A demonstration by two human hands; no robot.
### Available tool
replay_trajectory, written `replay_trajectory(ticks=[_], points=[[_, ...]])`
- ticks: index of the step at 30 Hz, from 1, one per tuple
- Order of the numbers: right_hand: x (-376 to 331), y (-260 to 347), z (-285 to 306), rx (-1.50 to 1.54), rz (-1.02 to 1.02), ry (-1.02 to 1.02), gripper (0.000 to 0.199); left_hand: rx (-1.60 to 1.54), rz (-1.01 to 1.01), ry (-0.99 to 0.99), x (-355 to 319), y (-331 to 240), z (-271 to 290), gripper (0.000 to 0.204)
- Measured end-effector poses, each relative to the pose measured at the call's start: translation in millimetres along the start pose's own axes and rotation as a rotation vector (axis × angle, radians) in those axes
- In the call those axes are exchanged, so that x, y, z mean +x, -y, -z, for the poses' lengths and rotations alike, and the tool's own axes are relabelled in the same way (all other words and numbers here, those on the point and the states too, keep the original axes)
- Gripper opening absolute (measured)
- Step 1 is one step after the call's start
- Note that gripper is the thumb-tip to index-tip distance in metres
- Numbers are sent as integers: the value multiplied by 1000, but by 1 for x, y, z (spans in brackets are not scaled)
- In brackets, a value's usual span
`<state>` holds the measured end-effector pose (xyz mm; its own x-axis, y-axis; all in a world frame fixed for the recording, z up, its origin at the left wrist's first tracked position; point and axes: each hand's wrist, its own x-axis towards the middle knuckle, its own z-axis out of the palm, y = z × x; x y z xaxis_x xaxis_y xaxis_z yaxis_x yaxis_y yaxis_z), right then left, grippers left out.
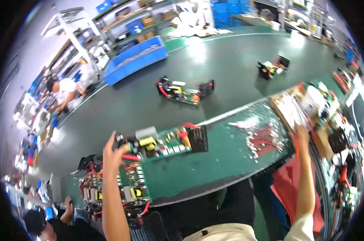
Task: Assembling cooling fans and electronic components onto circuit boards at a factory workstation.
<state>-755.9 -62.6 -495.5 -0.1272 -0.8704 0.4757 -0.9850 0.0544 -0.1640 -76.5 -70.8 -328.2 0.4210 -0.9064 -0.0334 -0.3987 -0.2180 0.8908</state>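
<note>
Head view: left hand (113, 152) fingers spread on green circuit board (166, 141), right hand (301, 134) open, outstretched toward cardboard tray (284, 112).

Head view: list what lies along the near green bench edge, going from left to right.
Stack of circuit boards → left hand → green circuit board with a black heat sink → scattered small white bits → right hand → white tub.
</note>
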Motion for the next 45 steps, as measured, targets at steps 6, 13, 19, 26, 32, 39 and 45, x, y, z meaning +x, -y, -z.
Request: replay_trajectory(ticks=[6,13,19,26,32,39,45], points=[[-21,-13,18,108,-108,141,73,22,30,-121,151,35,86,75],[-32,119,97,485,-326,-158,45,137,-127,-124,271,162,151,57],[-49,233,24,736,-59,242,38,1203,57,-302,279,136,80,58],[-61,269,-21,964,-6,249,32,874,-581,42,280,7,-76,71],[-65,266,-28,969,-3,253,32,787,-372,127,345,24,-151,82],[-65,258,-27,1038,-45,292,35,901,-249,0,323,18,-158,43],[-63,262,-27,1071,-90,273,26,533,-537,-261,242,-31,-100,35]])
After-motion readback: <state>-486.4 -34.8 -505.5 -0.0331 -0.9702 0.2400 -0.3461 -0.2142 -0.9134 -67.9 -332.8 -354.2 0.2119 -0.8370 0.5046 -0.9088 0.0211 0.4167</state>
